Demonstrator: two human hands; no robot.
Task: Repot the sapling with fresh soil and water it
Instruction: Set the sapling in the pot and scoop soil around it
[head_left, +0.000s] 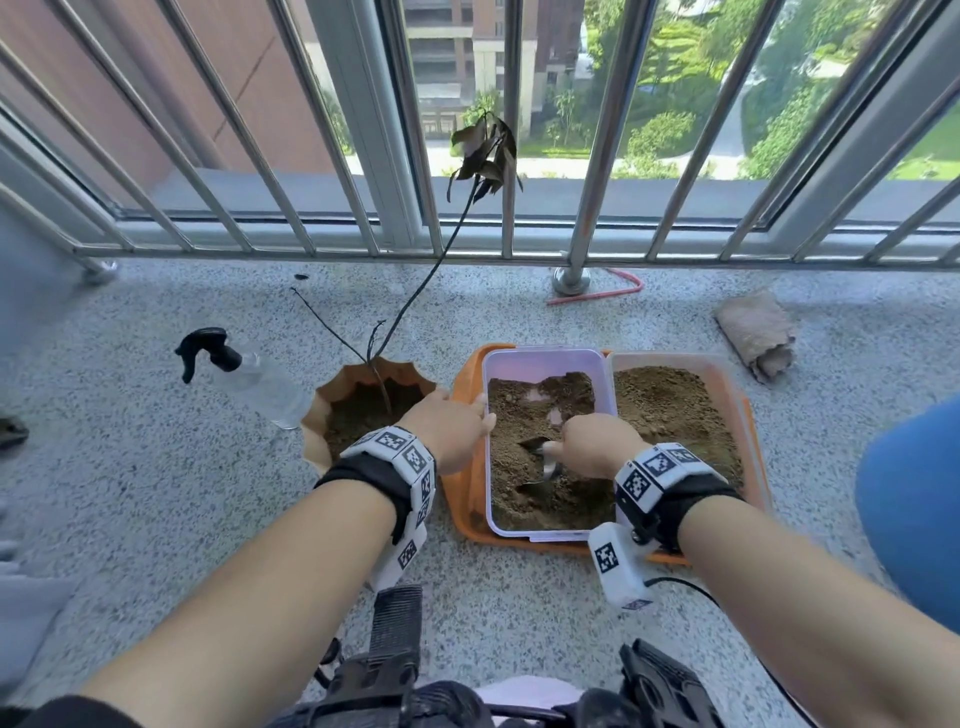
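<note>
Your right hand (592, 447) is clamped on a small scoop (543, 460) dug into the soil of the lilac tub (545, 358); its blade points left, toward the pot. Your left hand (452, 434) grips the tub's left rim. The sapling (415, 296) stands in the terracotta pot (319, 415) on the floor just left of the orange tray (467, 483), its thin stem leaning up-right toward the railing (587, 208), with withered leaves on top.
</note>
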